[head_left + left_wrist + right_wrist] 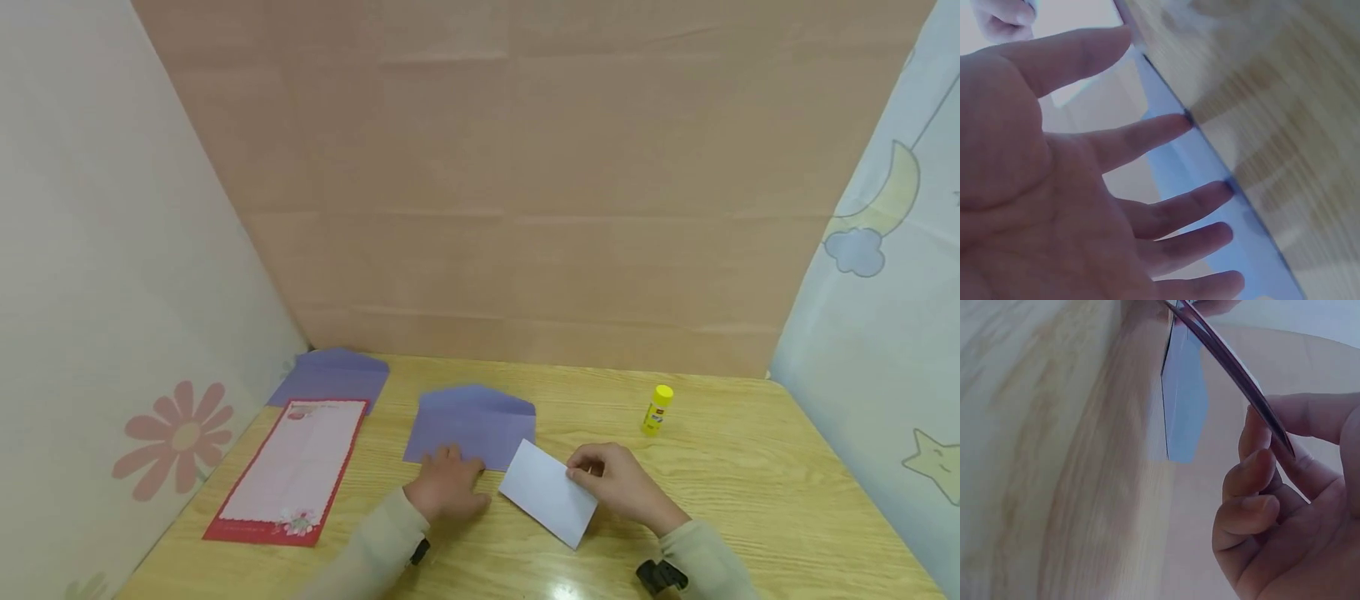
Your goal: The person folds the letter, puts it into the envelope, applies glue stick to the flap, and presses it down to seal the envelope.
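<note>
My right hand (618,483) pinches a folded sheet of paper (547,496), white on its upper face, between thumb and fingers at its right side. In the right wrist view the folded paper (1244,384) appears nearly edge-on, its layers slightly apart and dark reddish along the edge. My left hand (447,483) has its fingers spread, fingertips at the lower edge of a purple envelope (476,425) whose pointed flap lies unfolded toward the back. The left wrist view shows the palm (1054,206) and straight fingers over the envelope's edge.
A pink sheet with a red border and flowers (296,471) lies at the left of the wooden table (750,483). It overlaps a second purple envelope (333,375). A yellow glue stick (657,410) stands upright at the back right. Covered walls (525,183) enclose the table.
</note>
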A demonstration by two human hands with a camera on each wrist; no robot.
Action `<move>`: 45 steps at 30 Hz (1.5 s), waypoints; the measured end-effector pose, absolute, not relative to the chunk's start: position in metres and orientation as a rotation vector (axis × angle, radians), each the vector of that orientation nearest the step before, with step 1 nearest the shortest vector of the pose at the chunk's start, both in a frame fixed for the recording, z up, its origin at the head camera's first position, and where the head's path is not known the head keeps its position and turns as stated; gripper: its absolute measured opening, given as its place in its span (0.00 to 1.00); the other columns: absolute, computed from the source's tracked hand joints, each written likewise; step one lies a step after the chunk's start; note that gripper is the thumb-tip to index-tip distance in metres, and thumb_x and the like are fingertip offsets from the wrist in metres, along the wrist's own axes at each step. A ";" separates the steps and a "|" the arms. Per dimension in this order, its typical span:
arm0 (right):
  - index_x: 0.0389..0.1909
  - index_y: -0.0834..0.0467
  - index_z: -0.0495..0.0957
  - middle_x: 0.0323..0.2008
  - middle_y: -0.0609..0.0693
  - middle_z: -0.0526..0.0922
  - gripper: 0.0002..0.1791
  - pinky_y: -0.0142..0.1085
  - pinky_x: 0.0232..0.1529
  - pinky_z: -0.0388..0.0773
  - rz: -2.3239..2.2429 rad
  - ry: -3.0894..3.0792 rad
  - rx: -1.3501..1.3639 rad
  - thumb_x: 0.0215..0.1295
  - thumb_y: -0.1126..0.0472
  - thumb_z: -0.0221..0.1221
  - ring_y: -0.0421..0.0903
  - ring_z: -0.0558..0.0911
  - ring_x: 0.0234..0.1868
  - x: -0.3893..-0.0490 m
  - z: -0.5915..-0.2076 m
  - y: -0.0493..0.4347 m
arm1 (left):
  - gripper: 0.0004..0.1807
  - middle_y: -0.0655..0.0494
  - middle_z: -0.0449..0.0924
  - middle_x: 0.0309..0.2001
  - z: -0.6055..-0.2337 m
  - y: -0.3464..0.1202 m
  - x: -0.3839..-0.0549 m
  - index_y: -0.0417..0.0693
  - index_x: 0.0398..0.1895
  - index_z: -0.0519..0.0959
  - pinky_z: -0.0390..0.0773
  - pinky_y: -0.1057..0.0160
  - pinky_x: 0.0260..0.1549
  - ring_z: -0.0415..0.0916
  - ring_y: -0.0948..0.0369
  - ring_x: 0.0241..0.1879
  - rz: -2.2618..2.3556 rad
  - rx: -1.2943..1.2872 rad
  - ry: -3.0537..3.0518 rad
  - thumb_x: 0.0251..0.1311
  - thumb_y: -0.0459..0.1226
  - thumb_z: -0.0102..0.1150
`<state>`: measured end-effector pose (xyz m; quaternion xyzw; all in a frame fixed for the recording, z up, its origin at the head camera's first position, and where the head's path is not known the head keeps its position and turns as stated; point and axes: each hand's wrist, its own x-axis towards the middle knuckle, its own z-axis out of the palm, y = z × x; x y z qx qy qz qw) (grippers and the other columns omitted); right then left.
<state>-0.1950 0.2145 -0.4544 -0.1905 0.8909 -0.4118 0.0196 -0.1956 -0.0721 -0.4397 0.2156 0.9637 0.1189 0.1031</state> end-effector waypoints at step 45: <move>0.35 0.55 0.82 0.30 0.45 0.80 0.03 0.31 0.30 0.72 -1.307 2.824 -0.480 0.68 0.61 0.62 0.40 0.73 0.31 -0.199 -0.450 0.223 | 0.51 0.46 0.70 0.57 -0.447 -0.091 -0.228 0.39 0.61 0.77 0.78 0.49 0.50 0.65 0.50 0.53 0.490 0.622 2.856 0.29 0.52 0.87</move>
